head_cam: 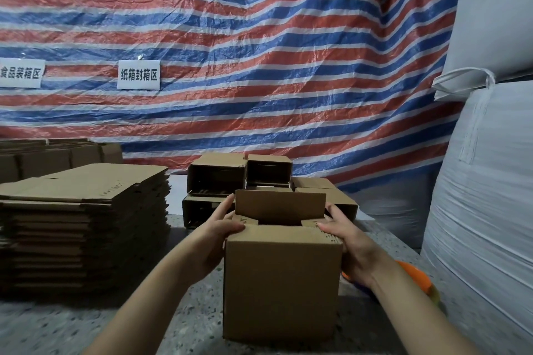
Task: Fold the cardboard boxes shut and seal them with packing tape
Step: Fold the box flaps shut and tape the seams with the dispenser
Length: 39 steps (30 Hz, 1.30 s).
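Box: a brown cardboard box [281, 282] stands upright on the speckled worktop [72, 328], close in front of the person, between the two hands.
Flaps: the far flap [279, 206] stands up; the two side flaps are folded in, and a gap into the box shows between them.
Left hand: the left hand [215, 235] lies against the box's left top edge — thumb on the left side flap, fingers [226, 204] curled round the far left corner.
Right hand: the right hand [350, 242] grips the right top edge, thumb on the right side flap, fingers [336, 212] bent round the far right corner.
Behind the box: several made-up open boxes [216, 179] are stacked, just beyond the hands.
Left side: a tall stack of flat cardboard blanks [83, 225] — well apart from the box.
Right side: an orange object [415, 277], partly hidden by the right wrist; white bulk sacks [484, 196] beside it.
Backdrop: a striped red, white and blue tarpaulin [230, 37] with two paper signs [139, 74].
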Each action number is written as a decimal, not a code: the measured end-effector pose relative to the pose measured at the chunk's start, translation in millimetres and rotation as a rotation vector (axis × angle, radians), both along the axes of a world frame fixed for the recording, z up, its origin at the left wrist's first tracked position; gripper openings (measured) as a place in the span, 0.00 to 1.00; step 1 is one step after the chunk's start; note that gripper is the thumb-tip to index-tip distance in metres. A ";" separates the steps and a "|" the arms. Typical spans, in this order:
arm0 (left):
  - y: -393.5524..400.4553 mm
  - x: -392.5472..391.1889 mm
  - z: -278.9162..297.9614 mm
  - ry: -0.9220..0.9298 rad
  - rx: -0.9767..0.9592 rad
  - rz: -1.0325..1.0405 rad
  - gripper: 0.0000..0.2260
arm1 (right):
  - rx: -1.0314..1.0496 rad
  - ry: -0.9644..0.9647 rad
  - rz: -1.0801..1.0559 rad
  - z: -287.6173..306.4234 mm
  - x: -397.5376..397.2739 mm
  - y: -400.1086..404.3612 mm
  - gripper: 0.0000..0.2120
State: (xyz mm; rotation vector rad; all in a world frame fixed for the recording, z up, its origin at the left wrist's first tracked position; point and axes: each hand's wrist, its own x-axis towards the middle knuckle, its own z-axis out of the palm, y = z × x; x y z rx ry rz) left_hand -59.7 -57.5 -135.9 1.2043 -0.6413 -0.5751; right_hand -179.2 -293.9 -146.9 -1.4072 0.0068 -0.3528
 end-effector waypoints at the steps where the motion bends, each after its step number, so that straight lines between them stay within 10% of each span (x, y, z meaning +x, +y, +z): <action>1: 0.4 0.8 1.1 -0.008 -0.003 -0.014 0.34 | -0.026 -0.010 0.013 0.2 0.3 -1.3 0.27; 13: -3.1 0.6 -19.7 -0.025 0.017 0.186 0.04 | 0.022 0.003 -0.126 -7.5 -0.4 -1.8 0.16; 19: 3.0 2.8 -10.7 -0.120 0.138 0.139 0.13 | 0.015 0.017 -0.159 -8.2 1.8 2.6 0.08; 25: -1.3 -5.6 37.4 -0.781 0.692 0.259 0.06 | -0.013 0.035 -0.189 -8.9 2.1 5.7 0.07; 29: -34.0 -34.9 41.1 -1.308 0.851 0.285 0.20 | -0.020 0.050 -0.187 -7.6 1.6 5.6 0.08; 39: -53.2 -37.6 14.2 -1.532 0.954 0.251 0.33 | -0.084 0.106 -0.220 -5.4 3.6 -10.4 0.16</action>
